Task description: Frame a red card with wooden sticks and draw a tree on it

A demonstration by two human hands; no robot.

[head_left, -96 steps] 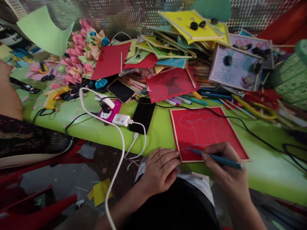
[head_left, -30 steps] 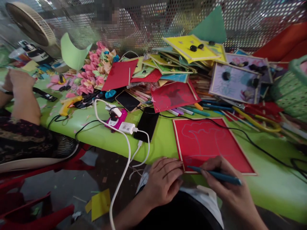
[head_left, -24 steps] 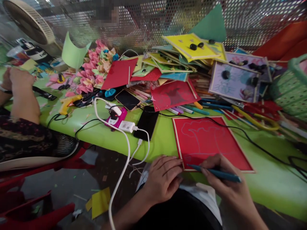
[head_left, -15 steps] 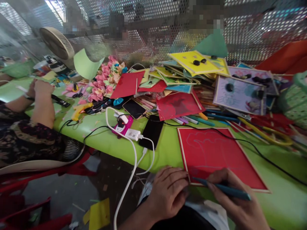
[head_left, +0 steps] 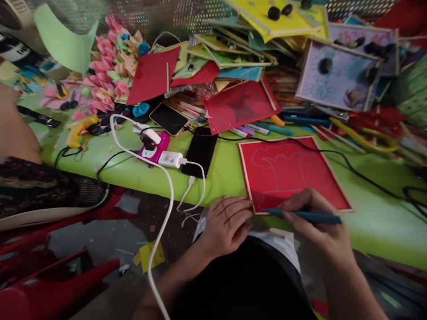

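Observation:
A red framed sheet (head_left: 287, 171) with pale wooden strips along its edges lies on the green table, with thin grey drawn outlines on it. My right hand (head_left: 313, 218) is closed around a blue-green pen (head_left: 316, 217), held almost flat. The pen's tip points left, at the sheet's near left corner. My left hand (head_left: 228, 224) is at that same corner, fingers bent together against the frame and thumb tucked lower. A black cable (head_left: 347, 166) runs across the sheet's far part.
A white cable (head_left: 168, 200) hangs over the table edge from a pink power socket (head_left: 160, 149) beside a black phone (head_left: 201, 153). Framed pictures (head_left: 338, 73), markers and scissors (head_left: 365, 138) are heaped behind. Another person's arm (head_left: 18, 126) is at the left.
The view has tipped downward and shifted right, so the table's contents appear higher and mostly farther left. Both hands stay at the frame's near left corner, the pen still gripped.

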